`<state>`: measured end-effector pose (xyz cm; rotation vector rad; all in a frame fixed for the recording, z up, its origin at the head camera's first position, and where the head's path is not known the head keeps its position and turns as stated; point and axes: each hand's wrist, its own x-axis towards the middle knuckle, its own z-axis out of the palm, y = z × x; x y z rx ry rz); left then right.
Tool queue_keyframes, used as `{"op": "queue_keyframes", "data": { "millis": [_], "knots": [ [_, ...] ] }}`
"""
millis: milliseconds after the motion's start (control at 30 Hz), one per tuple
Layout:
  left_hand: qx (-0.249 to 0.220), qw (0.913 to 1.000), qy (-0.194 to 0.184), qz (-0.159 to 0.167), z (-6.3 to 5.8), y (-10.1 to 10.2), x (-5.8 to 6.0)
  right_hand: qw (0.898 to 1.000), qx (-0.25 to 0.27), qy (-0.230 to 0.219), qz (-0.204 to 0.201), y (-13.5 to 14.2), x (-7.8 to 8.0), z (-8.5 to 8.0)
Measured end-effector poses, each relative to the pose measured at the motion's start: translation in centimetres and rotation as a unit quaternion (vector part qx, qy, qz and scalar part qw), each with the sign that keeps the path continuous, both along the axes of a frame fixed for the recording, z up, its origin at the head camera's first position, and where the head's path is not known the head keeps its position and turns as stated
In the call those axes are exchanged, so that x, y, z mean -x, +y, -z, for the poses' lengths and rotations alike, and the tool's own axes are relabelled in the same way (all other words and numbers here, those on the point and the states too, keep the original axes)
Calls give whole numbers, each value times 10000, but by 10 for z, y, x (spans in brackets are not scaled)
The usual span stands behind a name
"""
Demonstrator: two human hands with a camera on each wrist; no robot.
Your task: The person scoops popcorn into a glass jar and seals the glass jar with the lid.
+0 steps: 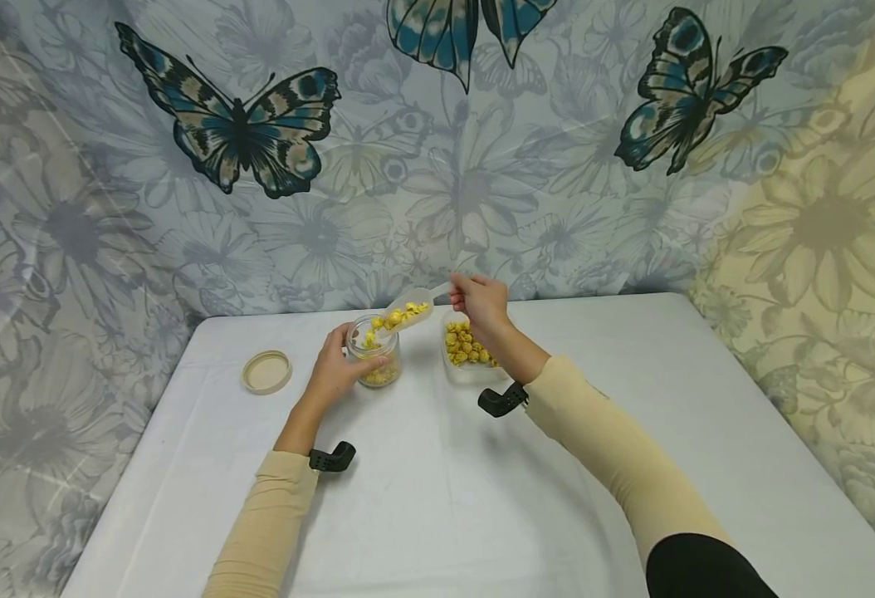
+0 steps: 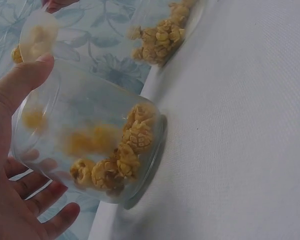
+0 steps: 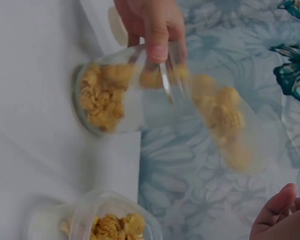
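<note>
A clear round jar [image 1: 394, 362] stands on the table with some yellow popcorn in its bottom. My left hand [image 1: 335, 371] holds it, thumb on the near side and fingers round the far side. Above its mouth, a translucent scoop [image 1: 420, 298] tilts down to the left, carrying popcorn [image 1: 398, 316]. My right hand [image 1: 485, 306] pinches the scoop's handle. Several blurred pieces are falling inside the jar in the left wrist view. Below my right hand sits a clear plastic tub [image 1: 475, 376] of popcorn, partly hidden by that hand and wrist.
A round lid [image 1: 266, 372] with a pale gold rim lies left of the jar. The white-covered table [image 1: 422, 498] ends just behind the jar and tub, against a flowered, butterfly-printed cloth backdrop [image 1: 467, 191].
</note>
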<state>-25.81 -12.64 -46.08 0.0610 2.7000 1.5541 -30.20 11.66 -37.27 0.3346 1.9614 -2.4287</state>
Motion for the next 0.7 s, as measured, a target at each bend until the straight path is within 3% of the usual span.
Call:
{"op": "queue_keyframes", "data": {
  "millis": [267,700],
  "knots": [
    [-21,10000,71,50,2,-2,0,9993,-318,174,-35,-6,0,-7],
    [-79,9999,89,81,2,-3,0,9926,-871,815,-234,-5,0,-18]
  ]
}}
